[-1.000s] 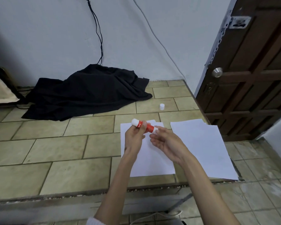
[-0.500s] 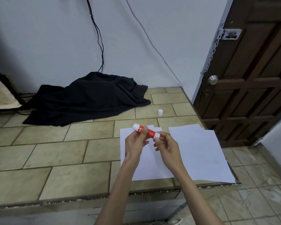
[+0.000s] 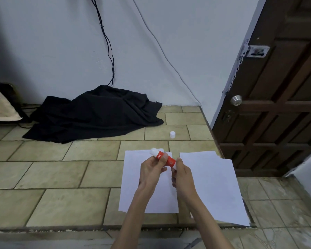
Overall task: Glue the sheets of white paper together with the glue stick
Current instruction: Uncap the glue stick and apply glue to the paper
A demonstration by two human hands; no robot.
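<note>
A red glue stick (image 3: 162, 157) with a white exposed tip is held above the paper, tip pointing up and left. My left hand (image 3: 150, 170) grips its upper body. My right hand (image 3: 183, 174) pinches its lower end. Below lie two lots of white paper on the tiled ledge: a left stack of sheets (image 3: 138, 180) and a right sheet (image 3: 217, 186), side by side. The white cap (image 3: 172, 135) stands on a tile beyond the paper, apart from both hands.
A heap of black cloth (image 3: 97, 115) lies at the back against the wall, with cables hanging above it. A dark wooden door (image 3: 280, 108) stands at the right. The ledge's front edge (image 3: 79, 229) runs across just below the paper.
Both hands have stayed on the glue stick. My right hand's fingers have closed onto its lower end. The camera has tilted, so the scene sits lower in view.
</note>
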